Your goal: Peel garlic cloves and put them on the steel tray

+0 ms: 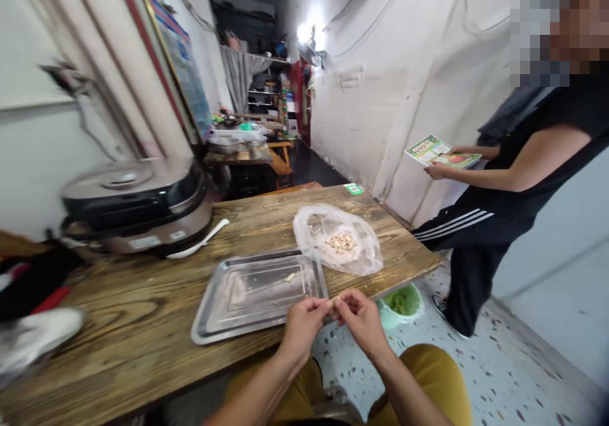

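Note:
My left hand [307, 324] and my right hand [359, 318] meet at the fingertips over the table's front edge. Both are closed in a pinch around a small pale piece, apparently a garlic clove, mostly hidden by the fingers. Just left of them lies a shiny metal tray [216, 315] with one pale peeled clove [290, 277] on it. Beyond my hands an open clear plastic bag [364, 248] holds a heap of small cloves [340, 243], pale with a pinkish tint. The bag overlaps the tray's right corner.
On the wooden table [128, 337] stand a rice cooker [143, 201] and a white spoon [202, 241]. A green bin [404, 300] sits on the floor below the right edge. At right, a person [523, 153] holds a printed leaflet [431, 150].

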`<state>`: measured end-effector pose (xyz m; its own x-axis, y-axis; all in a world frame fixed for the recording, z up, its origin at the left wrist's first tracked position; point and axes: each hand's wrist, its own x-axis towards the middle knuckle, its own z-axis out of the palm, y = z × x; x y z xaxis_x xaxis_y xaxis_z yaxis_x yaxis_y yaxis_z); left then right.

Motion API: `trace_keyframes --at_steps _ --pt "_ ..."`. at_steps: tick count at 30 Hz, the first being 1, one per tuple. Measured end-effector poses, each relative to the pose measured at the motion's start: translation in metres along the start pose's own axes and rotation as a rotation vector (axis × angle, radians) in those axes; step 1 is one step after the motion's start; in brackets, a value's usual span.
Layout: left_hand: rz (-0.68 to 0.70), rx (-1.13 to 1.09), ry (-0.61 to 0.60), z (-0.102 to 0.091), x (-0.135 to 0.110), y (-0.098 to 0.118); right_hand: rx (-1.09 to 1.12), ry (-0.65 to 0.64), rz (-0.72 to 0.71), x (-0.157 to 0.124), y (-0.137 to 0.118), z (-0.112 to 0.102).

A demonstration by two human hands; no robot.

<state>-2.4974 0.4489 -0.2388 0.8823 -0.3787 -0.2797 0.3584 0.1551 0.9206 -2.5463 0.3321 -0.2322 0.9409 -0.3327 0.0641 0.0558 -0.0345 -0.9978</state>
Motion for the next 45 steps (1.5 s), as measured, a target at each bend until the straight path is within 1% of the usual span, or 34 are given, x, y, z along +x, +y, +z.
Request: trace_keyframes --at_steps 5,8,11,14,16,18,20,22,25,28,32,37,41,45 --pt "0.028 -0.067 -0.063 0.005 0.003 0.003 -0.052 0.022 -0.051 0.004 -0.001 -0.003" --pt "0.037 -0.048 -0.047 0.008 0.004 0.004 -0.098 0.004 -0.083 0.006 0.002 -0.007" --pt "0.003 -0.062 -0.011 0.011 0.005 0.003 -0.127 -0.019 -0.116 0.006 0.006 -0.009" --pt "-0.032 -0.086 0.034 0.012 0.006 0.004 -0.281 -0.033 -0.199 0.005 0.005 -0.011" --pt "-0.027 -0.081 0.049 0.011 0.007 0.008 -0.415 -0.051 -0.272 0.006 0.003 -0.01" --pt "-0.003 -0.067 0.051 0.01 0.008 0.013 -0.49 -0.07 -0.319 0.009 -0.002 -0.009" --pt "0.027 -0.075 0.052 0.007 0.009 0.017 -0.505 -0.081 -0.318 0.014 -0.007 -0.007" --pt "0.055 -0.094 0.042 0.004 0.01 0.019 -0.496 -0.102 -0.28 0.019 -0.012 -0.005" --pt "0.128 -0.035 0.04 -0.002 0.012 0.018 -0.498 -0.165 -0.244 0.024 -0.016 -0.004" --pt "0.24 0.127 0.061 -0.006 0.012 0.016 -0.54 -0.209 -0.264 0.026 -0.016 -0.007" --pt "0.377 0.317 0.057 -0.006 0.008 0.019 -0.545 -0.185 -0.292 0.025 -0.014 -0.011" --pt "0.577 0.471 0.038 -0.003 0.001 0.026 -0.562 -0.196 -0.334 0.024 -0.016 -0.015" --pt "0.647 0.542 0.019 -0.001 -0.004 0.028 -0.579 -0.187 -0.347 0.022 -0.018 -0.018" --pt "0.701 0.597 0.037 0.0 -0.006 0.029 -0.563 -0.173 -0.384 0.02 -0.019 -0.021"
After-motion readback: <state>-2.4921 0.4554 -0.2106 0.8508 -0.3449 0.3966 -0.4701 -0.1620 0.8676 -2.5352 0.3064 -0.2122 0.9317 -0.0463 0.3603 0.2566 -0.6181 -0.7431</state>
